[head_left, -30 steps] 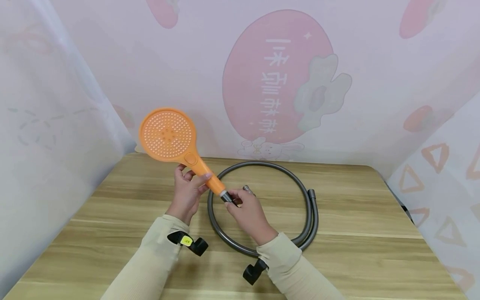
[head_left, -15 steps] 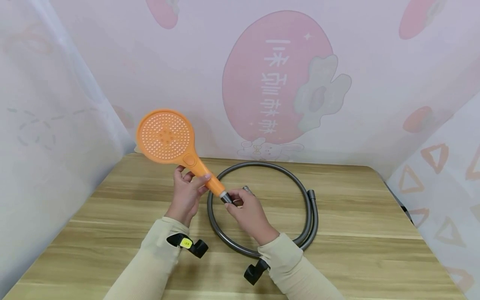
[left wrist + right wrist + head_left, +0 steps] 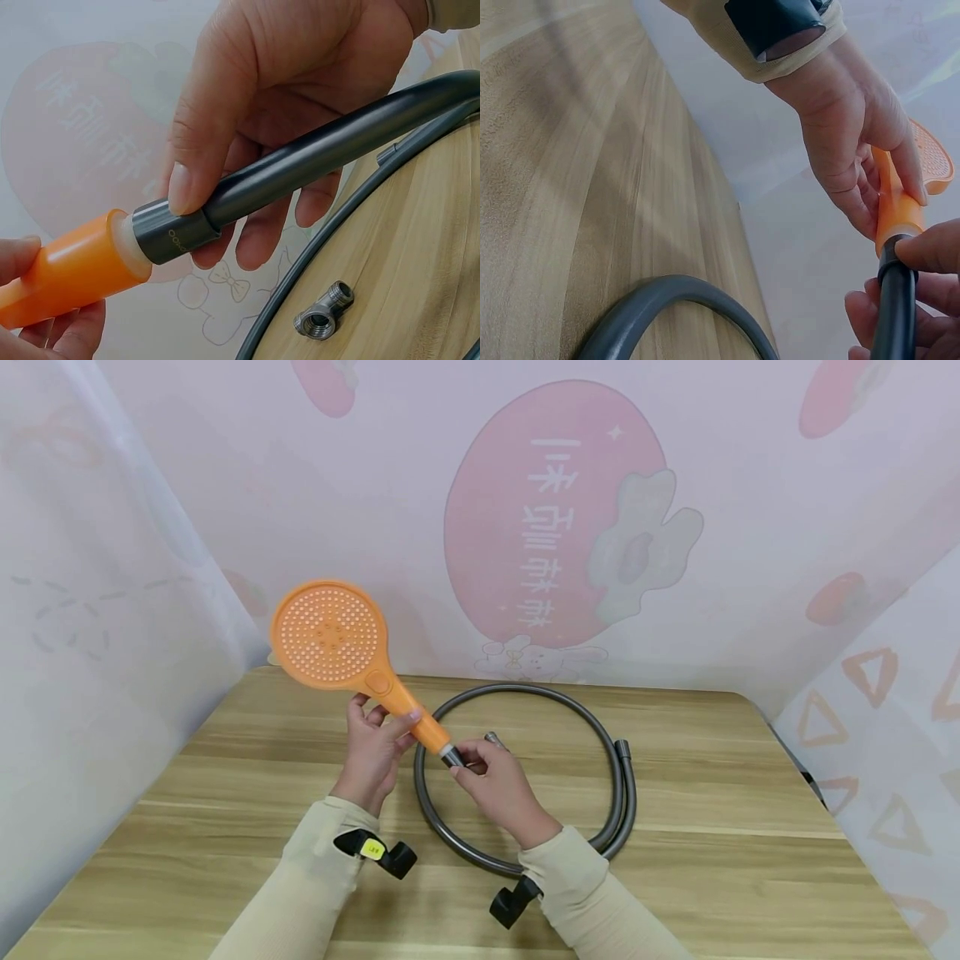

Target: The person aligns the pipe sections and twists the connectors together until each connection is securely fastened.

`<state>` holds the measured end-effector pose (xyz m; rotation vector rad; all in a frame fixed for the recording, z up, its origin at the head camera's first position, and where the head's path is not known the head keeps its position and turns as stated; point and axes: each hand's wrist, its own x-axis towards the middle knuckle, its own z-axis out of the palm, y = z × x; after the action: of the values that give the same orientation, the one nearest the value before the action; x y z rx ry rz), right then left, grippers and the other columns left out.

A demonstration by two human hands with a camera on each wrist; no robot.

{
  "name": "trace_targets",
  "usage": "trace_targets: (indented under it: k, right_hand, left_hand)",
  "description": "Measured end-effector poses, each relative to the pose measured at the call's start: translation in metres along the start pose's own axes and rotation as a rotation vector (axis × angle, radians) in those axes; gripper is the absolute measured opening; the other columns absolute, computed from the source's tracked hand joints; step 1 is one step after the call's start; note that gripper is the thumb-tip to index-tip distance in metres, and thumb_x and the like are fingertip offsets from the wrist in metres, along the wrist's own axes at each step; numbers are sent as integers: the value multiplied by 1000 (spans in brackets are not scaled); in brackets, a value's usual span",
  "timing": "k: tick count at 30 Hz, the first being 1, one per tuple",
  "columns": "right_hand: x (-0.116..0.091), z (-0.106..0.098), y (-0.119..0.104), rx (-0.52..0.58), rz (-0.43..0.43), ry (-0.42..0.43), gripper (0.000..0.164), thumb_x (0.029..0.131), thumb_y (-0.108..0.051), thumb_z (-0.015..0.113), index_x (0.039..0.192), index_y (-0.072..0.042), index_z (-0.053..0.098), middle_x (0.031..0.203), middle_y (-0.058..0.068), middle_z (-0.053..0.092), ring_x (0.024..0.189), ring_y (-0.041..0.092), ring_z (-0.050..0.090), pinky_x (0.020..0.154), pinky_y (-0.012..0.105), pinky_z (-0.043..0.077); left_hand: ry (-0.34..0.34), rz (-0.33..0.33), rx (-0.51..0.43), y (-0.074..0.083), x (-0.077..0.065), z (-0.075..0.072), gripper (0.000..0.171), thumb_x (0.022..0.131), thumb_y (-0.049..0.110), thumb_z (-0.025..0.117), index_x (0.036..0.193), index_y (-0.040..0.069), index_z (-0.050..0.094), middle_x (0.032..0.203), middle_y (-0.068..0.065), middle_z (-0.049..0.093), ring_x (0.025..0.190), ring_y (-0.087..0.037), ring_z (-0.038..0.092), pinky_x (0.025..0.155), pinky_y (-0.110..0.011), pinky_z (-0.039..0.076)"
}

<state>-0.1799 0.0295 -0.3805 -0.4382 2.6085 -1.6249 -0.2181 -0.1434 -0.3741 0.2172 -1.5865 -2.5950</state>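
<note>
An orange shower head (image 3: 330, 633) with a round, nozzle-dotted face tilts up and to the left above the table. My left hand (image 3: 372, 752) grips its handle (image 3: 82, 262), thumb across the front. At the handle's lower end, the dark hose nut (image 3: 174, 229) meets a whitish threaded collar (image 3: 129, 244). My right hand (image 3: 501, 785) pinches that nut between thumb and fingers. From the nut, the dark grey shower hose (image 3: 896, 307) runs down and lies in a large loop on the table. How far the nut sits on the thread is hidden.
On the wooden table (image 3: 720, 827), a small metal threaded fitting (image 3: 324, 311) lies inside the hose loop. The hose's other end nut (image 3: 622, 748) rests at the loop's right side. A printed backdrop (image 3: 360, 485) stands behind the table's far edge.
The shower head has shifted slightly left and down with my left hand. My right hand keeps its pinch on the hose nut and has barely moved.
</note>
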Motion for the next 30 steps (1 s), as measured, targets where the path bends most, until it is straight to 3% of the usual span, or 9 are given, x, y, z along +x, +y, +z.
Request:
trace_targets:
  k: [22,30]
  right_hand:
    - [4,1,-2,-21,55,-36,27,95,-13,60,120,-3,64,107,7,65,93,18,59,71,28,49]
    - [3,0,-2,-31,60,-35,30,90,-13,66,119,-5,64,109,6,63,98,22,59,70,28,51]
  left_hand:
    - [27,-3,-21,-1,0,1,75,88,-11,60,139,20,14,120,-6,43,102,-21,58,81,-30,54]
    - [40,-18,-28,-2,1,2,76,88,-11,60,139,20,15,119,-6,43,103,-21,57,81,-29,54]
